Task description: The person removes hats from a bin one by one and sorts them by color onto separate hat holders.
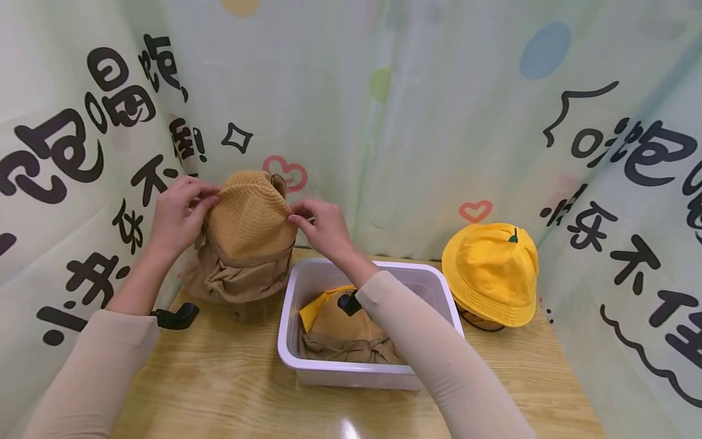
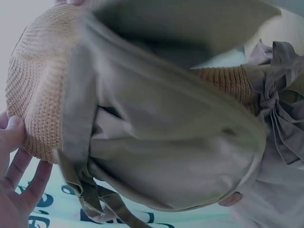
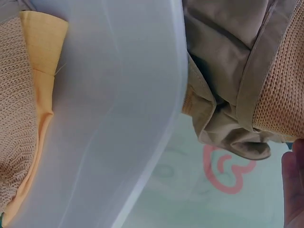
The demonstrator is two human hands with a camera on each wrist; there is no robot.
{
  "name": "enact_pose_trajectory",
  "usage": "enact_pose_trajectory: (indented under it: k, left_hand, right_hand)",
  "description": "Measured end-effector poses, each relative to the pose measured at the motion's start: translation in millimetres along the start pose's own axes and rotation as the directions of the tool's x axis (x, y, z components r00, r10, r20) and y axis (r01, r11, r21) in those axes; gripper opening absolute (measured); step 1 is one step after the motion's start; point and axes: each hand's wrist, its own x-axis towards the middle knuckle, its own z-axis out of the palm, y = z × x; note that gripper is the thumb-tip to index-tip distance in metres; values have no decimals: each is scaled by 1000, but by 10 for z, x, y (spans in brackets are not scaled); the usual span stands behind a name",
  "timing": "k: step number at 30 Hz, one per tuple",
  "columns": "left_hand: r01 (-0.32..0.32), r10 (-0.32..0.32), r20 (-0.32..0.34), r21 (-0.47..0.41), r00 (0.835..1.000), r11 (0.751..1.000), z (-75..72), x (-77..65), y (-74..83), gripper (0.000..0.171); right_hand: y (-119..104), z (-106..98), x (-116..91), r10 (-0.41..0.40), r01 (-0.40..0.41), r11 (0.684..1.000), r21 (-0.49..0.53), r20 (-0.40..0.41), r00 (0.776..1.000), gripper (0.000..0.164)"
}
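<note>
A sun hat [image 1: 249, 225] with a tan knit crown and a brown cloth brim is at the left of the table, above another brown-and-tan hat [image 2: 280, 104], whose tied bow shows in the left wrist view. My left hand [image 1: 178, 216] pinches the left side of the knit crown between thumb and fingers. On the crown's right edge, my right hand [image 1: 325, 227] pinches the knit likewise. The brim droops loosely below, and a cloth strap [image 2: 111, 202] dangles from it. What supports the lower hat is mostly hidden.
A white plastic bin [image 1: 356, 377] holds another tan knit hat [image 1: 340, 323] and something yellow [image 1: 311, 312]; my right forearm crosses above it. To its right, a yellow bucket hat [image 1: 490, 274] sits over a low stand. Printed curtains [image 1: 329, 122] enclose the wooden table [image 1: 219, 378].
</note>
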Motion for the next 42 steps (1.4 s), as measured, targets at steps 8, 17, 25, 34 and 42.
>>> enact_pose_trajectory:
  k: [8, 17, 25, 34, 42]
  left_hand:
    - [9, -9, 23, 26, 1000, 1000, -10, -48, -121, 9]
    - [33, -32, -12, 20, 999, 999, 25, -24, -182, 10]
    - [73, -74, 14, 73, 997, 995, 85, -80, -302, 10]
    - [96, -99, 29, 94, 995, 991, 114, -108, -407, 10]
    - [120, -125, 37, 109, 991, 987, 154, -108, -486, 11]
  right_hand:
    - [7, 87, 18, -24, 25, 995, -92, 14, 1000, 15]
    - [-44, 111, 53, -37, 33, 978, -207, -16, 999, 18]
    - [8, 209, 55, 20, -5, 971, -237, 61, 998, 15]
    - [51, 289, 59, 79, -63, 973, -220, 66, 995, 17]
    - [92, 361, 81, 108, -90, 971, -221, 69, 992, 19]
